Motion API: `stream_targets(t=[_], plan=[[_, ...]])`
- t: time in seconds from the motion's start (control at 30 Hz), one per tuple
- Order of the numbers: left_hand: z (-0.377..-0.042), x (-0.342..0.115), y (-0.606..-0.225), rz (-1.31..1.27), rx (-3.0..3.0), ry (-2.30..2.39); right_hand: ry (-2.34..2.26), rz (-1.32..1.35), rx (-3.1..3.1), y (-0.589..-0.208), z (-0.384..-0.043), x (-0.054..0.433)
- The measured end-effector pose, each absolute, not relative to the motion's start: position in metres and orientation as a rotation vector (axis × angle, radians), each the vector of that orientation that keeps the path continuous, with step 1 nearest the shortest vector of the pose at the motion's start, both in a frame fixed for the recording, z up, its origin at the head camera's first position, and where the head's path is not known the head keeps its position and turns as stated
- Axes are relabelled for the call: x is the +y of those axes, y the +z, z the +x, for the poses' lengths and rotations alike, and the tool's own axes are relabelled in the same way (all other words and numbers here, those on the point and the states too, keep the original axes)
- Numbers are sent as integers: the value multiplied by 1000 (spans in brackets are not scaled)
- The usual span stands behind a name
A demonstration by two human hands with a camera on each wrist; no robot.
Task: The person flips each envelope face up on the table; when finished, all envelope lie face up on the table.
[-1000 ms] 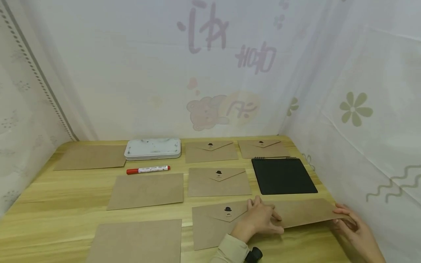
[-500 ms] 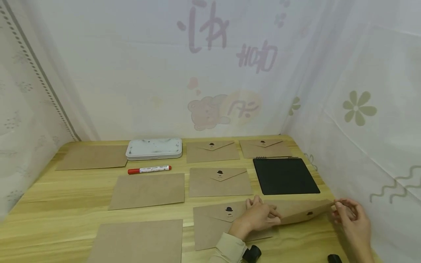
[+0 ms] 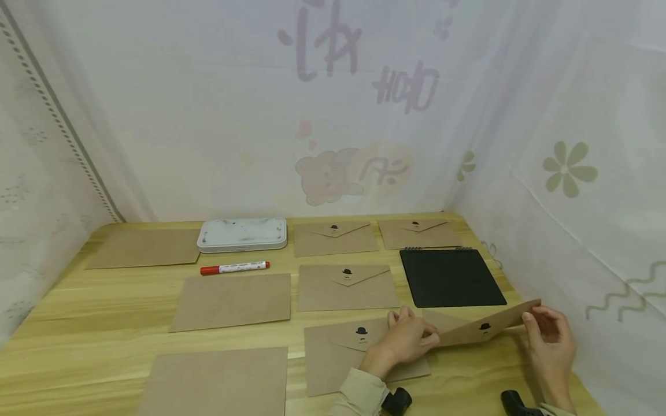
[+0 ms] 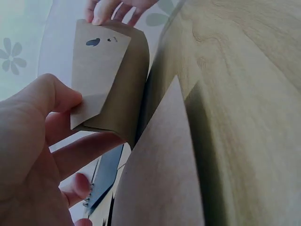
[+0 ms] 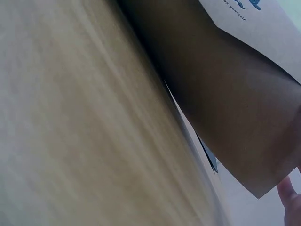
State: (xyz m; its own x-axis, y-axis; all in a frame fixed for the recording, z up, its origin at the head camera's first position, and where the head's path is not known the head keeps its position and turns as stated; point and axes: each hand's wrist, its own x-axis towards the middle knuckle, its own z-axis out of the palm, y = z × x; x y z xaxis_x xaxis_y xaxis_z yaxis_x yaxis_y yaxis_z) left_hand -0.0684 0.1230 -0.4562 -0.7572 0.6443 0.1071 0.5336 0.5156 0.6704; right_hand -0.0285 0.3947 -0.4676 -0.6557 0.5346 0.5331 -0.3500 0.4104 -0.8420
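A kraft-paper envelope [image 3: 485,329] is held tilted between my two hands, its pointed flap with the black hat print facing me. My left hand [image 3: 400,345] pinches its left end; in the left wrist view the thumb [image 4: 66,95] lies on the flap side and fingers reach behind. At the raised right end, my right hand [image 3: 552,341] pinches the corner between thumb and fingers. The paper bows between them. More brown paper [image 3: 442,319] shows flat just behind it. Under my left forearm lies another hat-printed envelope [image 3: 333,352], partly covered.
Two more flap-up envelopes [image 3: 347,297] [image 3: 335,245] stand in a column, another [image 3: 418,236] at back right. A black spiral notebook [image 3: 451,277] lies beyond my hands. Plain-side-up envelopes [image 3: 231,300], a red-capped marker [image 3: 235,268] and a white tin case [image 3: 241,235] are left. Curtains enclose the table.
The envelope's right end has come up and turned, so its hat-printed flap now faces me instead of its plain side. My right hand rose with it; the left stayed nearly in place.
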Motion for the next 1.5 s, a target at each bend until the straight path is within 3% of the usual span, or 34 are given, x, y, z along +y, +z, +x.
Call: stream_targets(t=[0.6, 1.1, 1.5], plan=[[-64, 133, -451, 1112, 2917, 1089, 1337, -345, -1991, -465, -22, 390], [-63, 147, -449, 1239, 3231, 1446, 1209, -280, -1913, -469, -24, 396], [-57, 152, -456, 1182, 3343, 977, 1094, -349, -1991, -472, -24, 397]])
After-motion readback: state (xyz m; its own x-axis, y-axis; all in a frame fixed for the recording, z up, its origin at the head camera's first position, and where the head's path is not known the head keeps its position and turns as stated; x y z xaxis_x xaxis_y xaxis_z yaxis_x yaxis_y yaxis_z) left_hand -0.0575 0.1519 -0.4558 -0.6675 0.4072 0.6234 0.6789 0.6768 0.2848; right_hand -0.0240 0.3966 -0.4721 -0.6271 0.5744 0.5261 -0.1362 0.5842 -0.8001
